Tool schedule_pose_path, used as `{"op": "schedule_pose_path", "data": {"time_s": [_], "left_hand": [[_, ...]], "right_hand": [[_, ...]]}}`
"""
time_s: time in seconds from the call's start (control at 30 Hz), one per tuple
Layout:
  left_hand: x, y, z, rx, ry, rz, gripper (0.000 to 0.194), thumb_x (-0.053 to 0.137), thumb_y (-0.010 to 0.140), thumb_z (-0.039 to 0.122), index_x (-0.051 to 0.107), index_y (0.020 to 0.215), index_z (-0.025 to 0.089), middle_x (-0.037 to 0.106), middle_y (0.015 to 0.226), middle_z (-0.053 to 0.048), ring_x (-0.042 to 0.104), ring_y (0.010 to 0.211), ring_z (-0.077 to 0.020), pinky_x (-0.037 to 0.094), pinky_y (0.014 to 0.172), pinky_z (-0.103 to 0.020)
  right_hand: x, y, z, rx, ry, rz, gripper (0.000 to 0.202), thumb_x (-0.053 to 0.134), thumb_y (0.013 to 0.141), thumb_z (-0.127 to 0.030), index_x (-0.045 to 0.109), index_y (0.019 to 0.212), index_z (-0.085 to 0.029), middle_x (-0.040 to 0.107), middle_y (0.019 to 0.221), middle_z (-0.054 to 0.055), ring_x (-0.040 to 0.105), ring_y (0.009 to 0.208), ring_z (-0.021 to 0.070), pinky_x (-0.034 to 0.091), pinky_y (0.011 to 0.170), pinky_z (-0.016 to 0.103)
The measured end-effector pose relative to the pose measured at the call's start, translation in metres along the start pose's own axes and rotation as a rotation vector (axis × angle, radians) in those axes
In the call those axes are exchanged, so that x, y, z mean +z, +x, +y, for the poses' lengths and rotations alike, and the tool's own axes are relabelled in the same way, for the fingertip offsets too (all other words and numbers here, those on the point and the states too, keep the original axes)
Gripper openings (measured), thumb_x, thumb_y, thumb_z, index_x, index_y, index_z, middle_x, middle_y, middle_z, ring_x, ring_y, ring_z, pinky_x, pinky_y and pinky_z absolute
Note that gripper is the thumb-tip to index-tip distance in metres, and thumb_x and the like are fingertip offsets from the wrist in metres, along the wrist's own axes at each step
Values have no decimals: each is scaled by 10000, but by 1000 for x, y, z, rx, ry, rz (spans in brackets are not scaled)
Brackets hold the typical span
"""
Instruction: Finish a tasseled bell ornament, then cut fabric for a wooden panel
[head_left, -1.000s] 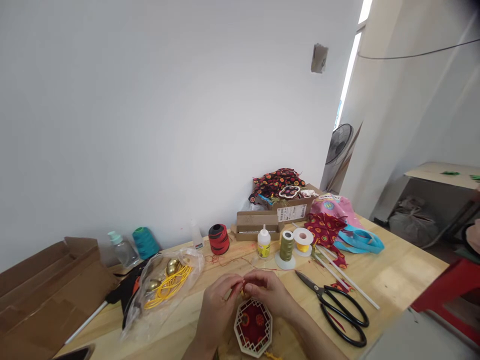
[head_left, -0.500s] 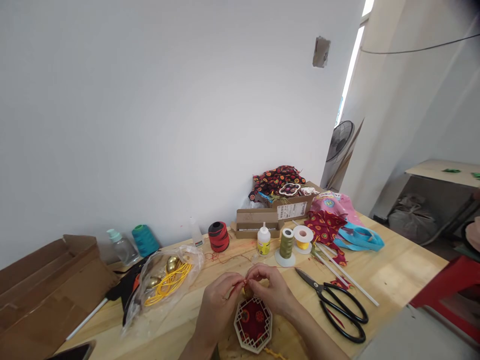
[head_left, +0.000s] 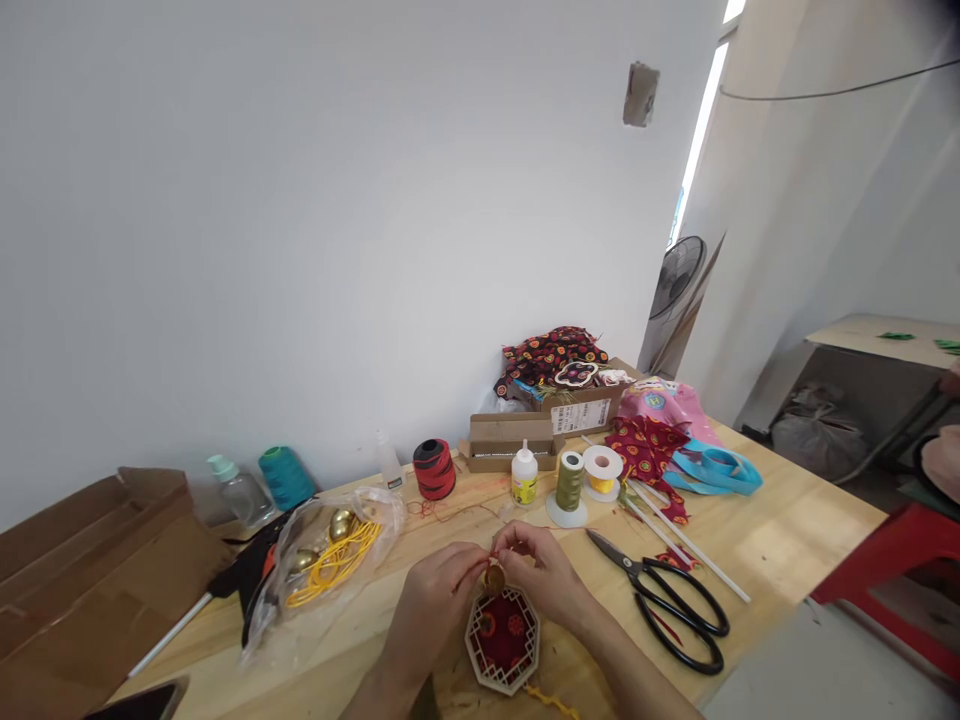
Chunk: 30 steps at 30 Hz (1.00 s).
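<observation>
Both hands meet above an octagonal wooden lattice frame [head_left: 502, 638] backed with dark red patterned fabric. My left hand [head_left: 441, 592] pinches a thin red thread [head_left: 492, 552] from the left, fingertips pressed together. From the right, my right hand [head_left: 541, 572] pinches the same thread with thumb and forefinger. A small gold bell [head_left: 494, 579] hangs just under the fingertips, at the top of the frame; how it is fastened is hidden. A yellow cord [head_left: 551, 701] trails from the frame's lower edge.
Black-handled scissors [head_left: 667, 605] and white sticks [head_left: 701, 550] lie to the right. Behind stand a glue bottle [head_left: 524, 474], a green thread spool [head_left: 570, 490] and a red-black thread cone [head_left: 433, 470]. Leftward are a plastic bag [head_left: 375, 515] with yellow cord and a cardboard box [head_left: 97, 590].
The fingertips have parted slightly, and more of the gold bell shows beneath them. The whole view has shifted a little; the frame stays under my hands.
</observation>
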<state>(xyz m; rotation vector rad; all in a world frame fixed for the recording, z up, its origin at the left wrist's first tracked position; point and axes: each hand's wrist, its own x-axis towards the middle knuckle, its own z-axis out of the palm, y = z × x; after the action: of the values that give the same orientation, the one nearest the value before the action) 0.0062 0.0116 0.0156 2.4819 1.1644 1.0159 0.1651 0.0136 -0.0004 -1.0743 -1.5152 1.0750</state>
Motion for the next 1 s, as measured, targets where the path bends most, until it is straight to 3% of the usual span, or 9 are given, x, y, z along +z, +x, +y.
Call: {"op": "schedule_pose_path", "data": {"time_s": [0.37,0.6,1.0], "left_hand": [[-12,4,4,-30,24,-150,148,487,807,172,630,779,199,701,740,3,636,673,-122,497,630,-208],[-13,-1,3,-66,49,-186,160,479,807,178,630,767,207,700,734,15,636,680,-119,498,639,-207],[-32,-19,-21,34,120,-312,170,460,799,176,615,761,236,663,1006,-25,586,944,-171,474,820,-313]], "right_hand": [[-5,-5,1,-29,-121,28,136,444,654,-89,553,652,-170,571,654,-11,514,653,128,411,632,235],[-12,-3,13,58,-234,81,162,410,627,-75,547,646,-160,560,627,-5,491,597,124,387,557,219],[-9,-4,17,108,-450,51,128,476,604,-94,582,593,-166,535,546,-22,432,515,107,276,485,208]]}}
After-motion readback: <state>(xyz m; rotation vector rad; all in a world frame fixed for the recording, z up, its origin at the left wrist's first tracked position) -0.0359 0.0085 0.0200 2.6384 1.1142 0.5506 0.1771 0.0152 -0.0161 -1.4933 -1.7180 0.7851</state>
